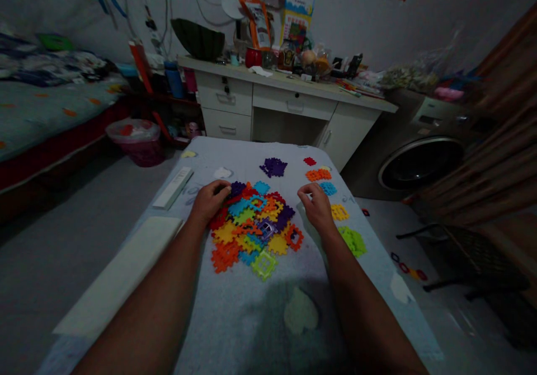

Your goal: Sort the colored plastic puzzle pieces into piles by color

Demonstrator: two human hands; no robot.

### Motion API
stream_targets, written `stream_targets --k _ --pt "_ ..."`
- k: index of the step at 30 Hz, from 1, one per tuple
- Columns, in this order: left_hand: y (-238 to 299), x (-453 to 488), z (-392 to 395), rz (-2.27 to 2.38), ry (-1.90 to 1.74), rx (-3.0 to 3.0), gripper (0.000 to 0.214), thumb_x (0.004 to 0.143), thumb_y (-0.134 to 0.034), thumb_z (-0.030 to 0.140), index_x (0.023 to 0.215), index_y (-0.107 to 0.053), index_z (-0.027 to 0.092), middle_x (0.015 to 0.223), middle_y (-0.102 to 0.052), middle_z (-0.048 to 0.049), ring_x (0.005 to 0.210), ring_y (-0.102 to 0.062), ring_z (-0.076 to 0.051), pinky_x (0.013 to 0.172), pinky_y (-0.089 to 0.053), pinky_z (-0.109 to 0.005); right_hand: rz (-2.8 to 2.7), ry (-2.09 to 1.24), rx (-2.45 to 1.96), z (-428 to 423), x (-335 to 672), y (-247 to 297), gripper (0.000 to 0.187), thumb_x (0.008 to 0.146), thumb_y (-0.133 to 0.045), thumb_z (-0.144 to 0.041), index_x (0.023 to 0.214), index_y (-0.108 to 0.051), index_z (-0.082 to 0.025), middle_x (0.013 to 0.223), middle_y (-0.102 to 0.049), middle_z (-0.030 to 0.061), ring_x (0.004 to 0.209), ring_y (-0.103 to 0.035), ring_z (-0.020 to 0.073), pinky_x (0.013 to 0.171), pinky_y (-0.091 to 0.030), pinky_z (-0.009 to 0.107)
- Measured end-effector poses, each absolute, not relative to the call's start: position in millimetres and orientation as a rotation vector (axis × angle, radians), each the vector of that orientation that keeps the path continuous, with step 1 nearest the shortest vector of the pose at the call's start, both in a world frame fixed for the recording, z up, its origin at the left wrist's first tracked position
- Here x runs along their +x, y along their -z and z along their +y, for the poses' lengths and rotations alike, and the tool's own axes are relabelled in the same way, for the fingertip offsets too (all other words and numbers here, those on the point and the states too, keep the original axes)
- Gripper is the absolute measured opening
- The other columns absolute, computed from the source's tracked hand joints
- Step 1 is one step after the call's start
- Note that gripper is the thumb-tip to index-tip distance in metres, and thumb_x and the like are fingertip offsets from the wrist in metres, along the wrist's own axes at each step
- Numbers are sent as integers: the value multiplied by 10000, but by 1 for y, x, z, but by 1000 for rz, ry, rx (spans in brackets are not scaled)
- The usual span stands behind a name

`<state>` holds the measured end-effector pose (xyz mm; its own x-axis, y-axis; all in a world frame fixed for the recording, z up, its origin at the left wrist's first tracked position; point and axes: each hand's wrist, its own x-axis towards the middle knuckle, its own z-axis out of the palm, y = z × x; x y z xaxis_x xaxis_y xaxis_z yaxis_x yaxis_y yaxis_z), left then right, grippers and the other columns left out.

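A mixed pile of colourful plastic interlocking tiles (pixel 251 218) lies mid-table, some solid and some with a square opening. At its upper left edge, my left hand (pixel 211 200) is closed, its fingertips on a purple interlocking tile (pixel 238 188). Just right of the pile, my right hand (pixel 315 202) hovers with thumb and fingers curled together; anything inside them is hidden. Sorted groups lie apart: purple tiles (pixel 274 167) beyond the pile, and at the right a red tile (pixel 309 161), orange tiles (pixel 318 174), blue tiles (pixel 328 188), yellow tiles (pixel 339 212) and green tiles (pixel 352 242).
A long white box (pixel 173 188) and a pale flat board (pixel 121 274) lie along the table's left side. Beyond the table stands a white desk (pixel 293 103) with a cluttered top. A washing machine (pixel 403 145) and a dark chair (pixel 474 252) are at the right, with some tiles (pixel 409 271) on the floor.
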<state>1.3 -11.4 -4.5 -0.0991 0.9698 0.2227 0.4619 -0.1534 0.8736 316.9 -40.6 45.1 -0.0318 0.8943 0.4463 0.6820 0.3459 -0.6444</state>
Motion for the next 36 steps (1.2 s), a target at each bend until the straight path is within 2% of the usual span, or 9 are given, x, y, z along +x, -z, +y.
stream_targets --k 3,6,9,12,15,18,20,28,36 --pt "7 0 -9 1547 -1201 1648 373 769 -567 485 944 -684 178 936 -717 -45 899 -651 -233 870 -490 -334 -1672 -374 -1526 -41 316 -43 147 887 -478 -291 838 -582 -201 742 -605 13 726 -558 179 714 -398 295" --pt "6 1 -9 1547 -1180 1663 373 772 -570 490 944 -685 179 945 -718 -45 910 -651 -238 874 -486 -342 -1680 -357 -1667 -43 311 -38 182 892 -431 -244 896 -606 -195 741 -626 30 746 -571 201 756 -401 325" --pt "5 1 -9 1553 -1169 1675 371 775 -570 490 943 -687 180 955 -720 -44 920 -649 -239 885 -480 -348 -1739 -249 -1722 -44 304 -31 299 817 -432 -118 1019 -639 -193 1026 -682 81 1031 -550 246 930 -367 387" --pt "5 2 -8 1558 -1158 1679 370 778 -571 494 942 -688 184 944 -720 -40 906 -649 -234 877 -482 -346 -1870 -220 -1631 -48 297 -29 405 803 -466 -113 1162 -626 -212 1307 -599 72 1231 -430 267 1040 -290 435" --pt "5 3 -8 1564 -1152 1681 369 775 -571 497 933 -689 185 933 -719 -40 895 -650 -234 861 -485 -344 -2020 -308 -1570 -55 289 -32 355 868 -548 -311 1205 -618 -225 1242 -628 82 1169 -453 282 1018 -299 449" --pt "4 4 -8 1559 -1157 1680 371 767 -575 504 919 -688 185 929 -718 -44 891 -650 -237 856 -488 -348 -2134 -353 -1564 -61 282 -35 532 797 -670 -476 1258 -588 -224 1179 -642 99 1112 -474 299 979 -315 454" --pt "5 4 -8 1558 -1154 1679 377 767 -575 506 929 -687 184 943 -719 -49 896 -652 -238 864 -488 -352 -2180 -368 -1559 -63 279 -35 572 766 -710 -474 1262 -583 -219 1174 -644 100 1103 -480 299 966 -316 452" --pt "9 2 -6 1574 -1150 1698 391 761 -567 510 946 -688 188 994 -720 -67 947 -654 -257 899 -483 -371 -2272 -373 -1508 -64 290 -48 422 775 -733 -423 1127 -648 -206 1109 -667 82 1073 -513 275 946 -340 438" --pt "8 2 -5 1593 -1126 1699 412 753 -569 524 961 -688 189 1009 -721 -66 963 -651 -258 915 -481 -365 -2305 -592 -1471 -60 349 -76 375 773 -741 -362 1102 -669 -197 1133 -676 79 1067 -599 237 957 -435 389"
